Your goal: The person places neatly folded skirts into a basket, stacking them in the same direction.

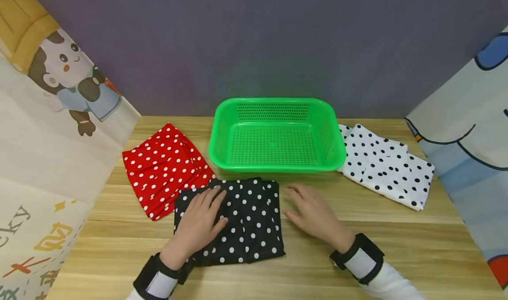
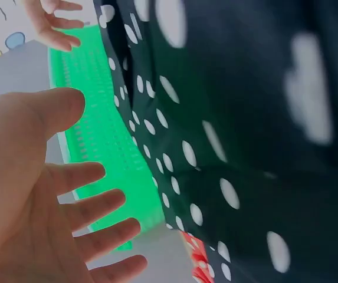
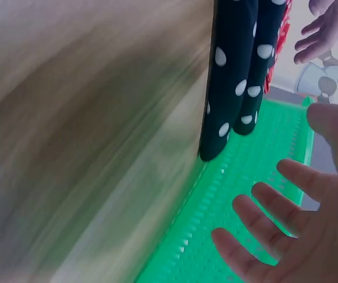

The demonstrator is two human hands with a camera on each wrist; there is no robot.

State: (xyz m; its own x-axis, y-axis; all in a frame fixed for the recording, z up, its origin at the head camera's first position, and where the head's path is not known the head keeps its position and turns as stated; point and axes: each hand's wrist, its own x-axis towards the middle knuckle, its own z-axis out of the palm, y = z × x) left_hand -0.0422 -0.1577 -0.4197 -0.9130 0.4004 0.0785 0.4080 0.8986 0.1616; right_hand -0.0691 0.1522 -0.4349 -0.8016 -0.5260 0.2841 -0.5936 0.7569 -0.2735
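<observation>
A folded black cloth with white dots lies on the table in front of the basket. Over its left part is my left hand, fingers spread and nearly straight; in the left wrist view it appears a little apart from the fabric. My right hand is just beyond the cloth's right edge, above the bare wood, with loosely bent fingers. The right wrist view shows that hand holding nothing, and the black cloth's folded edge beside it.
A green plastic basket stands at the table's back, with nothing in it. Left of it lies a folded red cloth with white dots, partly under the black one. A white cloth with black dots lies to the right, against the basket.
</observation>
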